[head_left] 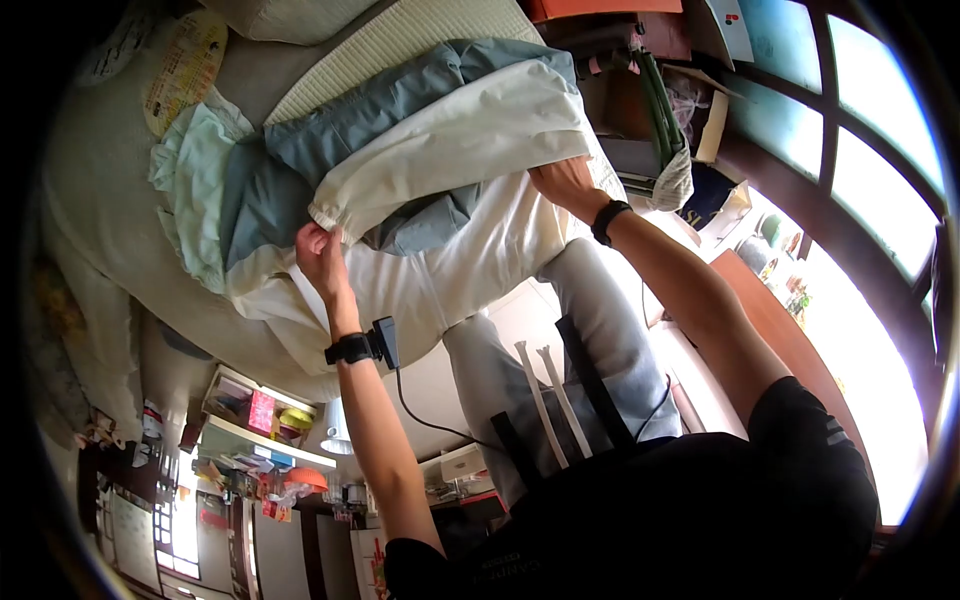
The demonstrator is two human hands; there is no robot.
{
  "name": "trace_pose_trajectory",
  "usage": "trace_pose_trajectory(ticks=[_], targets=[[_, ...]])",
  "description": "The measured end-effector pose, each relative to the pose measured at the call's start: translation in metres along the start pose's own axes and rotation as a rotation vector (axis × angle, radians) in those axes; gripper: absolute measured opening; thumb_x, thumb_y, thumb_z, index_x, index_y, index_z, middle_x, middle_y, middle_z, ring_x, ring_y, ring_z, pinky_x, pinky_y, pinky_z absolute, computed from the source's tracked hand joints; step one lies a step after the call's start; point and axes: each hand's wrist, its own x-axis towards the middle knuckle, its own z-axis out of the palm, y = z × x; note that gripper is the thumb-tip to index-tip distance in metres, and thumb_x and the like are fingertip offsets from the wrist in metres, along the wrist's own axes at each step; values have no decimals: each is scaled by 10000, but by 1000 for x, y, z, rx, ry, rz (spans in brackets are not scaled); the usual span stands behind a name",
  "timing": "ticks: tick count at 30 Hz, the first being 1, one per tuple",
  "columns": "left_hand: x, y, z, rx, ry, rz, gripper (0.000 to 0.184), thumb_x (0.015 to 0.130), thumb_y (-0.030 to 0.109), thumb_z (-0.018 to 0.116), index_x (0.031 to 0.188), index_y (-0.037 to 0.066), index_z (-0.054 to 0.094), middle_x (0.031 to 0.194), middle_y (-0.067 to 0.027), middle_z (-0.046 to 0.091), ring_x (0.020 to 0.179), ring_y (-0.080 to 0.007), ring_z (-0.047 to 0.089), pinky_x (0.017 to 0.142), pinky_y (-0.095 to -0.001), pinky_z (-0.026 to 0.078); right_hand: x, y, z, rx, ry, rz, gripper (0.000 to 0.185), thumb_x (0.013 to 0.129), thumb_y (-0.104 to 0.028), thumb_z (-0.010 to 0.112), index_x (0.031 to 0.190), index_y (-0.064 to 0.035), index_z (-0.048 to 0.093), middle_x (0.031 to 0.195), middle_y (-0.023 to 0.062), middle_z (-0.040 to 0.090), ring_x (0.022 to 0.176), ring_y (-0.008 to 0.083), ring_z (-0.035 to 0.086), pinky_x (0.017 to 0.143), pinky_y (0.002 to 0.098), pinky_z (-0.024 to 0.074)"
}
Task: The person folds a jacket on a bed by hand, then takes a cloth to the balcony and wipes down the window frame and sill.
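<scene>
A white and grey-blue jacket (470,125) lies spread in loose folds on the couch in front of me. My left hand (322,265) pinches the gathered elastic cuff (330,215) of its white sleeve. At the sleeve's other end, my right hand (565,185) is closed on the edge of the white cloth, its fingertips partly hidden by the fabric. The sleeve stretches between my two hands above the grey-blue part. A pale mint frilled cloth (200,185) lies left of the jacket.
The beige couch (120,230) carries a ribbed cream mat (400,45) and a yellow printed hand fan (186,70). Boxes (712,120) and folded things crowd the right side by the windows. A shelf (265,420) with small goods stands at lower left. A cable (420,418) hangs from my left wrist device.
</scene>
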Motion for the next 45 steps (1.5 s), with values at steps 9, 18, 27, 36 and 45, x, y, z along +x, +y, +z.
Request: trace_pose_trajectory(ticks=[9,18,27,36,45], targets=[[-16,65,-21,-661,-281,-414,459,808,-8,666,1239,-30,508,1171,-118,602,1106,-221,565,1010,-352,435,3,19,17,88,94,1,322,824,-118,569,1127,-30,633,1135,204,627,1060,414,558,923,486,443],[-13,92,12,-400,-313,-96,503,918,94,594,1375,-24,421,1392,-114,498,1262,-227,473,1103,-368,321,8,20,13,93,133,157,372,899,-232,521,1222,-62,591,1239,166,596,1154,357,531,967,446,425],[45,40,22,-215,-20,-74,394,883,17,608,1262,-42,514,1278,-128,577,1141,-220,553,1000,-337,427,-3,16,25,-45,-4,88,339,856,-212,538,1149,-71,634,1155,152,635,1084,363,560,931,463,429],[-13,-60,-83,-50,546,-56,371,861,156,651,1177,-11,554,1098,-144,617,1002,-272,601,896,-381,491,-60,-13,12,-89,-120,-52,670,963,-336,495,1456,47,252,1496,248,283,1405,401,240,1166,510,160],[-5,-113,-199,929,529,-164,818,692,357,838,1287,-61,464,1275,-256,507,1164,-379,507,939,-490,456,-102,-63,36,-30,-106,-16,718,950,-291,528,1517,-29,172,1589,178,139,1472,334,135,1197,483,95]])
